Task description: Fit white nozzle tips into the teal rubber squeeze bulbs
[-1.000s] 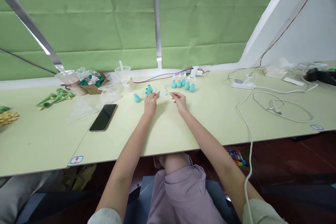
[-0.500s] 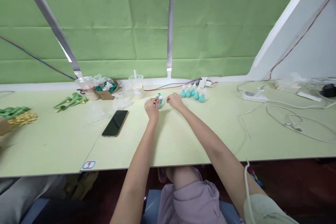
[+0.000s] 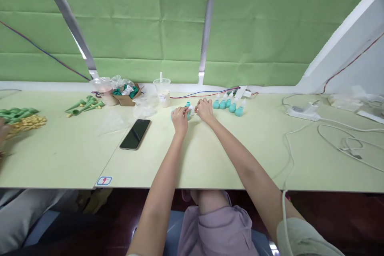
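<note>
My left hand [image 3: 180, 120] is closed in a pinch over a small white piece [image 3: 191, 108] at the middle of the table's far side. Beside its fingertips sits a teal bulb-shaped piece [image 3: 188, 105], partly covered by the hand. My right hand [image 3: 205, 109] is just to the right, fingers curled and fingertips together close to small white parts; what they pinch is too small to make out. Several teal bulbs [image 3: 239, 111] with white pointed tips stand upright to the right of my right hand.
A phone [image 3: 135, 134] lies left of my forearms. Behind are a plastic cup with straw [image 3: 162, 94], another cup [image 3: 105, 92], a cardboard box [image 3: 124, 99] and clear bags [image 3: 145, 105]. Green parts [image 3: 85, 106] lie left. A power strip [image 3: 303, 113] with cables sits right.
The camera view has shifted, so everything sits slightly farther right. Both hands stay close together around the small teal and white pieces. Another person's hand now shows at the left edge.
</note>
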`<act>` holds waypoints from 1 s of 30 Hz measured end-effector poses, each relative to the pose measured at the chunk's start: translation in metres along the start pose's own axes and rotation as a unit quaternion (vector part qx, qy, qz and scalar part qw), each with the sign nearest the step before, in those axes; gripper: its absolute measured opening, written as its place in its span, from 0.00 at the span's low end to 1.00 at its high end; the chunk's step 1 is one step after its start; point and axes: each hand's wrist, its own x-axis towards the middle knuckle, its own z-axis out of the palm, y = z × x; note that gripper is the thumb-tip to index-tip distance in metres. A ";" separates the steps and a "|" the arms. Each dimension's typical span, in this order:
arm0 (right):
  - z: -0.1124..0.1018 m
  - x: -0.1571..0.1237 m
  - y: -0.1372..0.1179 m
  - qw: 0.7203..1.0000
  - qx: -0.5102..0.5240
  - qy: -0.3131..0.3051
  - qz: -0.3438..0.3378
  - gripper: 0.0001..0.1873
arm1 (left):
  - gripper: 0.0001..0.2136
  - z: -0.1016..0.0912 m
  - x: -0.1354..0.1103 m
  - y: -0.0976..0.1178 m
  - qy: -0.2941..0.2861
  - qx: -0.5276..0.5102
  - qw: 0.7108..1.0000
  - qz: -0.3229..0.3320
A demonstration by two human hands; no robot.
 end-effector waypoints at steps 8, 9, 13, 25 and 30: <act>0.009 -0.004 0.000 1.000 0.013 0.012 0.021 0.08 | 0.12 0.003 -0.002 -0.004 -0.034 0.046 0.998 0.035; 0.011 -0.004 0.001 1.000 0.016 0.014 0.022 0.07 | 0.12 0.004 -0.002 -0.004 -0.039 0.051 0.997 0.040; 0.016 -0.005 0.005 0.999 0.021 0.007 0.038 0.07 | 0.11 0.005 -0.002 -0.003 -0.058 0.070 0.994 0.061; -0.039 -0.013 0.019 0.996 0.068 0.060 -0.025 0.14 | 0.12 0.007 -0.003 -0.007 -0.063 0.070 0.994 0.063; -0.037 -0.022 0.011 0.998 0.019 0.051 -0.035 0.10 | 0.11 0.003 -0.001 -0.008 -0.027 0.070 0.996 0.050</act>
